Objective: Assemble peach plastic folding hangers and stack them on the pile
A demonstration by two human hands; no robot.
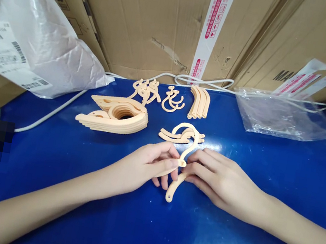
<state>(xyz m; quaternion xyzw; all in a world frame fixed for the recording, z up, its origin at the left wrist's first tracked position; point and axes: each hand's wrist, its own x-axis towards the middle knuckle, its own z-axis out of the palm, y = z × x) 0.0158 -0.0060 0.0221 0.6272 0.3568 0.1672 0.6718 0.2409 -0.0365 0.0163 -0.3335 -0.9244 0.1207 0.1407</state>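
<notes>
Both my hands meet at the middle of a blue table (44, 185). My left hand (145, 165) pinches the stem of a peach plastic hook piece (189, 143), whose curved top rises just above my fingers. My right hand (219, 178) presses its fingertips on the same joint, where a curved peach arm piece (174, 188) hangs down toward me. Both hands are closed on these parts. Right behind them, a few more peach curved pieces (170, 136) lie flat on the table.
A stack of peach hanger bodies (116, 116) lies left of centre, with small hooks (173, 100) and curved strips (199, 102) farther back. A white plastic bag (23, 34) sits at the left, a clear bag (280, 115) at the right. Cardboard boxes (156, 15) and a white cable (54, 111) line the back.
</notes>
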